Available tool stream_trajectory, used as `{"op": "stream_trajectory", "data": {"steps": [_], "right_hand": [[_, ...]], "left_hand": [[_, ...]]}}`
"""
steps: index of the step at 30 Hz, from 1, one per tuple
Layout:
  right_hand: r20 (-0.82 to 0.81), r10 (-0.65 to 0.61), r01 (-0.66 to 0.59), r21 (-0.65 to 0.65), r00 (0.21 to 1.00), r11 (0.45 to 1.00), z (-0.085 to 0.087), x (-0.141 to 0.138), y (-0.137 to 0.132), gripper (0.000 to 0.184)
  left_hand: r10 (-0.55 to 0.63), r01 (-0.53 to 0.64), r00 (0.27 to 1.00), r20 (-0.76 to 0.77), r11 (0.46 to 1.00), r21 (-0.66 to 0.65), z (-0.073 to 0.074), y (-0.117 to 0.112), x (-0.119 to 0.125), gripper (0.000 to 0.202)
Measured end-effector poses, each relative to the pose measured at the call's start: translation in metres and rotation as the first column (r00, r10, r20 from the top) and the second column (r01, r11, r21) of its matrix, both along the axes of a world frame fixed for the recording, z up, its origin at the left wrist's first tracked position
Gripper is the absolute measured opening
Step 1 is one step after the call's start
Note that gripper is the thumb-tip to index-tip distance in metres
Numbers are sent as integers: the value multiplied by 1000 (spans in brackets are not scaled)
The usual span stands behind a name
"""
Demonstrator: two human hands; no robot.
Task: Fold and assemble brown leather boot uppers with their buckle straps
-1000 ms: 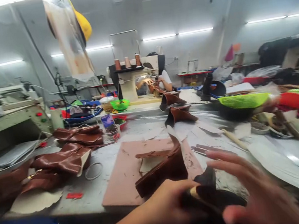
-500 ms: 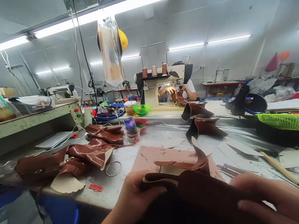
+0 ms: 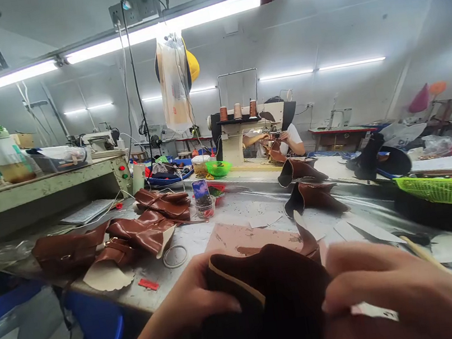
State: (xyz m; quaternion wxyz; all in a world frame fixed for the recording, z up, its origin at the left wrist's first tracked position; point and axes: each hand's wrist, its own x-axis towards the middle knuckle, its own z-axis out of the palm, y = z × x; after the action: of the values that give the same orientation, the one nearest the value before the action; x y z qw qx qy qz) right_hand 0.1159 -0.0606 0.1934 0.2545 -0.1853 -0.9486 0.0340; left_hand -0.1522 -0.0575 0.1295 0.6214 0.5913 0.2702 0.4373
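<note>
A dark brown leather boot upper (image 3: 285, 279) is held up close in front of me, its lower part lost in shadow. My left hand (image 3: 203, 289) grips its left edge, thumb in front and fingers behind, where a pale cut rim shows. On the right side, my right hand (image 3: 373, 277) pinches the leather between thumb and fingers; it is slightly blurred. Just behind, another brown leather piece (image 3: 308, 242) rests on a pinkish board (image 3: 229, 234), partly covered by the held one.
Brown leather uppers (image 3: 141, 227) are heaped at left, near a ring (image 3: 175, 256) and a red piece (image 3: 148, 284). Two more uppers (image 3: 315, 198) stand ahead. A phone (image 3: 201, 193), green basket (image 3: 450, 190) and blue bin (image 3: 100, 324) surround me. A co-worker (image 3: 293, 139) sits behind a sewing machine (image 3: 232, 140).
My right hand has moved left and up along the boot upper, and the leather between my hands is now more bunched. The view has shifted slightly.
</note>
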Motion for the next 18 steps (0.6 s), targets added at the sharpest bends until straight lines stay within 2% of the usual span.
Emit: {"op": "stream_trajectory", "data": {"steps": [2, 4, 6, 8, 9, 10, 11, 12, 13, 15, 16, 18], "right_hand": [[-93, -129, 144, 189, 987, 971, -6, -14, 3, 14], [-174, -192, 239, 315, 966, 919, -18, -28, 5, 16], [-284, -187, 290, 384, 940, 876, -33, -41, 8, 16], [-436, -177, 369, 408, 883, 835, -49, -49, 9, 7], [-531, -187, 426, 373, 827, 824, -57, -51, 10, 13], [-606, -210, 461, 293, 767, 838, -64, -51, 11, 28], [-638, -240, 442, 176, 732, 880, -70, -50, 11, 44], [-627, -257, 362, 42, 735, 931, -76, -47, 11, 55], [-599, -253, 253, -85, 760, 964, -80, -43, 11, 59], [-530, -198, 88, -225, 824, 970, -85, -35, 9, 47], [-528, -195, 81, -231, 826, 970, -87, -32, 7, 33], [-572, -258, 180, -189, 778, 965, -86, -26, 2, 15]], "left_hand": [[-51, 51, 998, 31, 999, -12, -1, -3, 5, 45], [-19, 18, 999, 26, 1000, 21, -3, -6, 14, 52], [140, -140, 990, 11, 988, 65, -6, -8, 27, 57], [345, -345, 938, 20, 933, 101, -10, -10, 40, 45], [419, -420, 907, 33, 900, 115, -11, -12, 46, 34], [469, -471, 882, 48, 873, 128, -12, -13, 51, 24], [499, -504, 864, 66, 852, 143, -13, -15, 55, 18], [516, -522, 853, 82, 838, 155, -14, -17, 59, 17], [529, -537, 843, 96, 828, 162, -14, -18, 62, 17], [542, -554, 833, 115, 816, 164, -15, -20, 68, 18], [541, -555, 832, 125, 813, 175, -14, -20, 72, 19], [543, -562, 827, 145, 800, 211, -13, -18, 79, 18]]}}
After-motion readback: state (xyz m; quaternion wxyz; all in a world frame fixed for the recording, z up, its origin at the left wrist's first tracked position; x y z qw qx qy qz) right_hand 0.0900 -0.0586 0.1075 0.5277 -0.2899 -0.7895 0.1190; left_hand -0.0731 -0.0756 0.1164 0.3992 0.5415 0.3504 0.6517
